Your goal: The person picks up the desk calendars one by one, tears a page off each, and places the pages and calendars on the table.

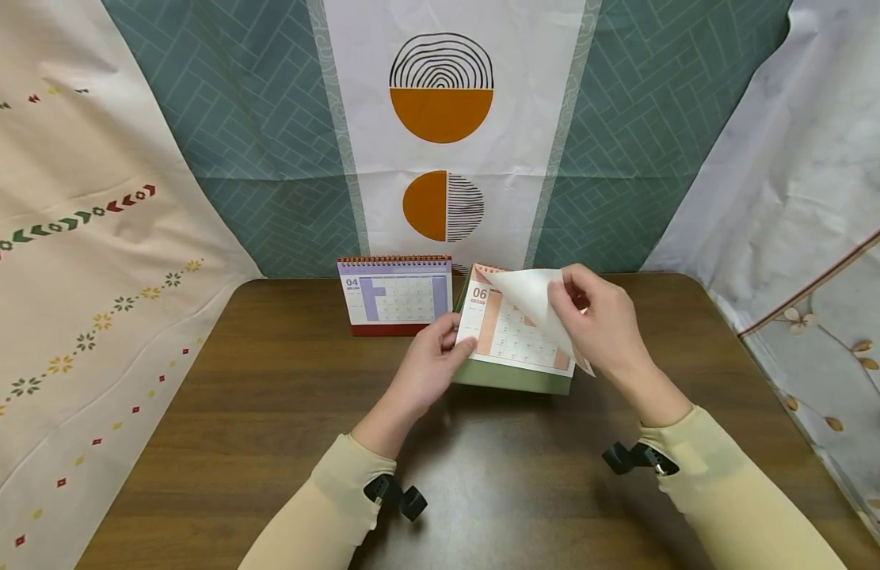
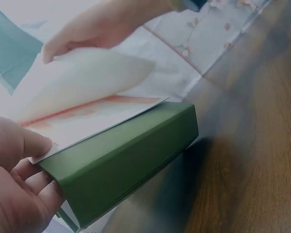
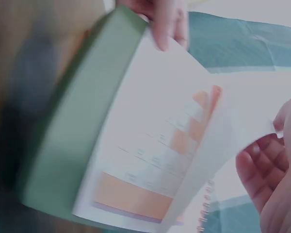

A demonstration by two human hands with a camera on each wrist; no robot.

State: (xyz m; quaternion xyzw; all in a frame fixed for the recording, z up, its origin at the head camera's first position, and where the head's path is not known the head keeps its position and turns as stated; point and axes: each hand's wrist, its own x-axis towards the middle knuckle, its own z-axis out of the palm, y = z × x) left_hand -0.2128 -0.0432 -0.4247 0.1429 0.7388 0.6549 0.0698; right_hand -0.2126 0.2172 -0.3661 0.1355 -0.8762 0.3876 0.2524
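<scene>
A green-based desk calendar [image 1: 514, 376] showing "06" in orange stands tilted near the table's back. My left hand [image 1: 432, 360] grips its left edge, thumb on the front page; in the left wrist view that hand [image 2: 19, 179] has its fingers behind the green base [image 2: 131, 155]. My right hand [image 1: 611, 324] pinches a lifted page [image 1: 535, 293], which curls up over the right part of the calendar. In the right wrist view, the right hand [image 3: 276, 165] holds the raised page [image 3: 233, 126] beside the spiral binding [image 3: 206, 204].
Left of it stands a second calendar [image 1: 404, 297] with a red base and purple "04" page, close to my left fingers. The brown wooden table [image 1: 268, 443] ends at a hanging patterned cloth [image 1: 283, 158] behind. More cloth hangs at both sides.
</scene>
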